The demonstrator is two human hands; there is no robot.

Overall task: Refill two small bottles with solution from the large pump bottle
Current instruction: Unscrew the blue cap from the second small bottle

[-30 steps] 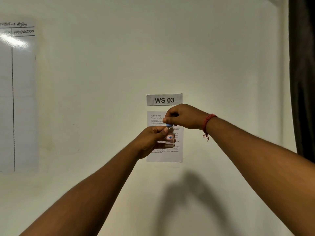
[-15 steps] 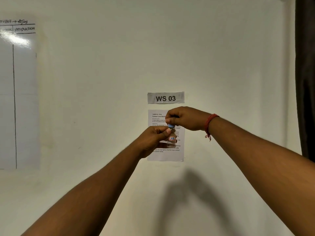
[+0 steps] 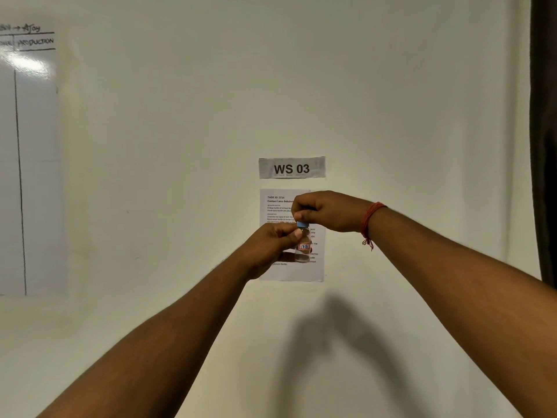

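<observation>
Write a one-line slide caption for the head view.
Left hand holds small bottle; right hand pinches its blue cap.

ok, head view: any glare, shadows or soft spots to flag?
Head view: glare blob on the whiteboard upper left; the arms' shadow falls on the wall below the hands; instruction sheet small print soft; small bottle label reads "17B"; dark curtain underexposed right.
</observation>
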